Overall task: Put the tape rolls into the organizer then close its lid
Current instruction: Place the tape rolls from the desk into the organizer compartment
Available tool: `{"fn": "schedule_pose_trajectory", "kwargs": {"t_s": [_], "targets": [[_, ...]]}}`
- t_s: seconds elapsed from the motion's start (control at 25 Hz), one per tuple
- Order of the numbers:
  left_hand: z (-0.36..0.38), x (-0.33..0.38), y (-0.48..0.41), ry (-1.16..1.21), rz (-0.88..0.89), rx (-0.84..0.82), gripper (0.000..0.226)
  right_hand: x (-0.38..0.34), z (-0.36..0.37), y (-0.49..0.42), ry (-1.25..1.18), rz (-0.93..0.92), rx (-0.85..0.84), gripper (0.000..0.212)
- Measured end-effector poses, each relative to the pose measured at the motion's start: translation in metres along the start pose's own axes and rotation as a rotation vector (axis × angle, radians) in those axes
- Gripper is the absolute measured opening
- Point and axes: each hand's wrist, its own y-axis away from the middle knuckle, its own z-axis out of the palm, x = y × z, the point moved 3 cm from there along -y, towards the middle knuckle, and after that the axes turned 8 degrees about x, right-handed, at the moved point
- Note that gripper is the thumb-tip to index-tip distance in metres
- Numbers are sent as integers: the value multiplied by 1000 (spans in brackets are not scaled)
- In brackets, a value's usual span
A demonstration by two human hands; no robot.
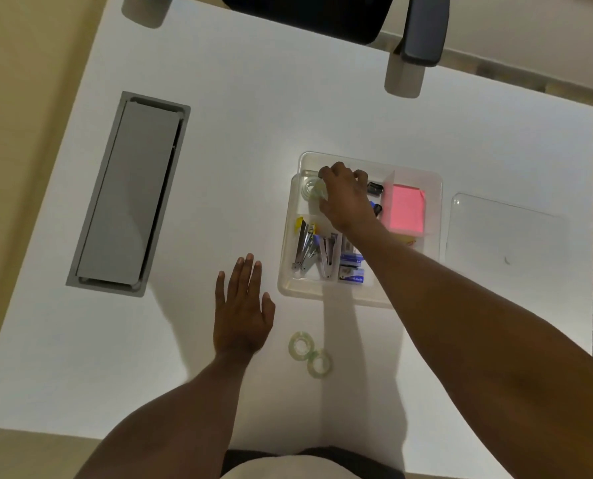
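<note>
A clear plastic organizer (433,188) stands open on the white table. My right hand (348,198) reaches into its far left compartment, fingers closed around a pale tape roll (317,191) that rests beside another clear roll (308,187). Two more pale green tape rolls (301,345) (319,364) lie touching each other on the table near me, in front of the organizer. My left hand (241,312) lies flat on the table, fingers spread, to the left of those rolls. The clear lid (505,233) lies flat to the right of the organizer.
The organizer also holds staplers (307,247), staple boxes (352,267), black clips (374,188) and a pink sticky-note pad (405,209). A grey cable hatch (132,195) is set into the table at left. A dark office chair (423,29) stands at the far edge.
</note>
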Motion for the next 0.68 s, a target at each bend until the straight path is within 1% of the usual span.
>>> {"fn": "schedule_pose_trajectory", "kwargs": {"t_s": [0.12, 0.28, 0.36, 0.56, 0.68], "targets": [[2, 0, 0, -5, -3, -16, 67, 0, 8, -2, 53, -2, -3, 42], [1, 1, 0, -16, -6, -26, 68, 0, 6, 3, 70, -8, 55, 49], [0, 1, 0, -7, -5, -18, 67, -1, 3, 10, 72, -17, 96, 49], [-1, 1, -1, 1, 6, -2, 65, -7, -5, 46, 67, -84, 302, 30], [-1, 1, 0, -9, 13, 4, 66, -13, -4, 82, -15, -100, 389, 22]]}}
